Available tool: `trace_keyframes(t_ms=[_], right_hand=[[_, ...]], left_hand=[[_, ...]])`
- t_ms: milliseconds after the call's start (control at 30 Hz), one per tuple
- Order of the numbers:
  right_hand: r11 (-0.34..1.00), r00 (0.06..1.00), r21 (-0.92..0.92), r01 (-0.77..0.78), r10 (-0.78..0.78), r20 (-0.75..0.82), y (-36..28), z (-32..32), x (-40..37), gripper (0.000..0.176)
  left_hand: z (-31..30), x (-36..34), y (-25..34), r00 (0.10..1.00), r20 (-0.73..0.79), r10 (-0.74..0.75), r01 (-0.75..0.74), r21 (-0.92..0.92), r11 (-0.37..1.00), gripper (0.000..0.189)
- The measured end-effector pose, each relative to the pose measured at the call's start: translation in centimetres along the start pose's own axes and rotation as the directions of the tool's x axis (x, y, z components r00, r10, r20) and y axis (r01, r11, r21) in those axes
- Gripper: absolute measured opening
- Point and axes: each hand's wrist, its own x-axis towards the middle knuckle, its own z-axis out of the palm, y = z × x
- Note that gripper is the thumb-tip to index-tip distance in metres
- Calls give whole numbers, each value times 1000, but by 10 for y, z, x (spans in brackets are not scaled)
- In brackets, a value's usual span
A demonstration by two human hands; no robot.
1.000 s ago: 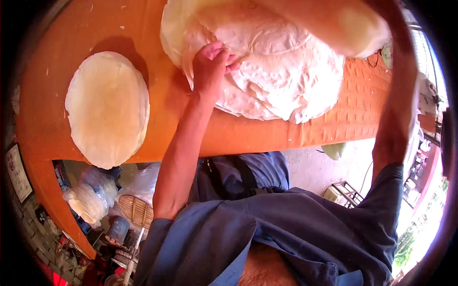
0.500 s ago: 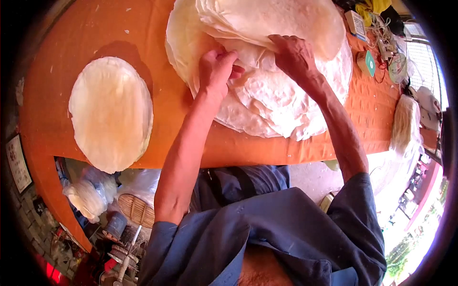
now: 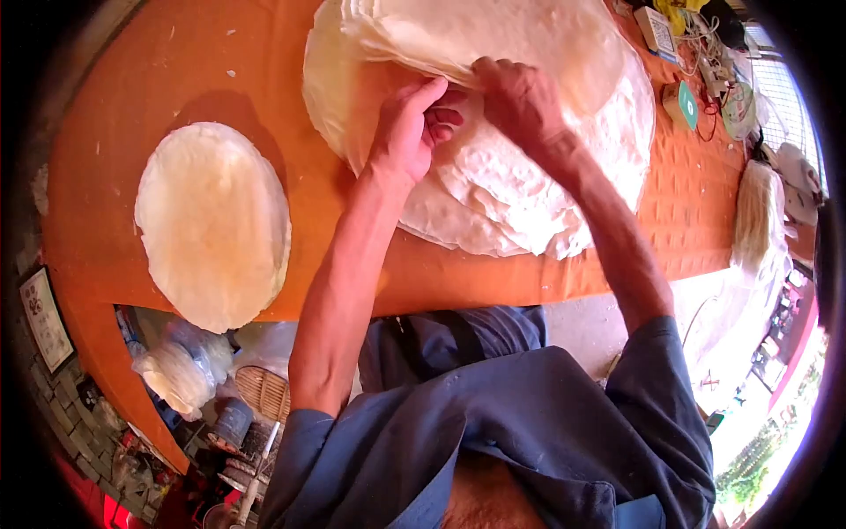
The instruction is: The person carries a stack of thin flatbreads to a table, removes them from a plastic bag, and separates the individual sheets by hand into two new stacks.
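A broad pile of thin, round, pale sheets (image 3: 502, 198) lies on an orange-covered table, its upper layers lifted and folded back toward the far side. My right hand (image 3: 522, 101) is closed in a pinch on the near edge of those turned-back sheets. Just left of it, my left hand (image 3: 414, 128) hovers over the pile with fingers curled and thumb raised close to the same edge. What lies between its fingers, if anything, I cannot make out. Away to the left, a smaller stack of pale round sheets (image 3: 214, 225) sits flat by the near table edge.
The table (image 3: 352, 273) ends just before my body. At the far right are a green-and-white round object (image 3: 680, 106), a small white box (image 3: 656, 33) and tangled cables. Plastic-wrapped pale sheets (image 3: 176, 379) and a woven basket (image 3: 263, 392) are below the table at left.
My right hand has moved left along the sheet edge, drawing nearer the left hand. My left thumb has risen toward that edge. The view has shifted slightly.
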Motion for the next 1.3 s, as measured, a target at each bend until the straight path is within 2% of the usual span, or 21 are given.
trace_keyframes(t_ms=[33,67,167,300,367,433,467,500,567,600,700,767,833,933,1033,1067,1100,1167,1200,1233,1300], right_hand=[[1000,998,-14,-13,14,67,6,-12,8,13],[989,997,-127,72,-68,36,13,-29,16,16],[971,996,-233,55,-69,-56,-11,-103,23,19],[944,957,-161,288,-286,36,-68,-71,-47,19],[942,930,-84,326,-304,206,-91,-44,-81,29],[982,947,-44,185,-166,276,-111,-40,-100,44],[983,949,131,131,-163,269,-110,-45,-111,61],[981,957,142,129,-161,242,-103,-52,-119,66],[978,967,171,122,-156,200,-83,-71,-139,77],[993,979,91,73,-89,185,-63,-68,-152,79],[999,999,-2,-48,48,10,-22,-41,-164,87],[995,999,98,36,-36,-3,-21,-25,-149,84],[964,967,87,251,-253,15,-36,-33,-123,62],[956,958,86,282,-276,-73,-36,-37,-104,43],[920,931,200,338,-295,-215,-40,-50,-79,29],[925,964,273,266,-263,-47,-43,-68,-67,33],[928,966,331,173,-225,125,-50,-96,-50,38],[891,933,353,284,-342,113,-68,-136,-18,34],[878,923,348,329,-377,80,-71,-153,-5,32],[878,932,366,309,-356,65,-65,-166,-2,31],[865,986,495,82,-144,86,-51,-186,1,28]], left_hand=[[4,-10,5,1000,-11,-4,4,-1,1000,24],[7,-22,6,1000,-23,-16,16,-5,1000,29],[3,-58,1,998,40,39,-34,-121,992,38],[5,-95,-24,997,-54,54,-68,-294,953,39],[24,-110,-20,940,-340,2,-38,-101,994,34],[16,-115,-33,865,-499,-49,50,-12,999,35],[2,-112,-47,870,-493,-11,-30,-75,997,47],[9,-112,-44,799,-592,-101,-16,-188,982,45],[-15,-105,-43,898,-437,-45,-62,-229,971,39],[-11,-107,-27,853,-514,-89,-10,-187,982,35],[-32,-103,-5,934,-354,-54,-37,-244,969,36],[-32,-97,1,926,-376,-25,-76,-251,965,36],[-35,-99,6,921,-389,-11,-86,-229,970,38],[-40,-93,11,917,-398,19,-71,-117,991,43],[-30,-104,24,948,-306,84,-177,-293,940,49],[-39,-103,22,945,-289,151,-251,-348,903,58],[-48,-105,21,980,-86,180,-197,-547,814,59],[-43,-102,24,906,-120,406,-418,-409,811,65],[-60,-98,23,914,-17,406,-379,-399,835,65],[-92,-90,17,911,83,405,-346,-385,856,66],[-103,-90,19,910,31,414,-391,-267,881,66]])
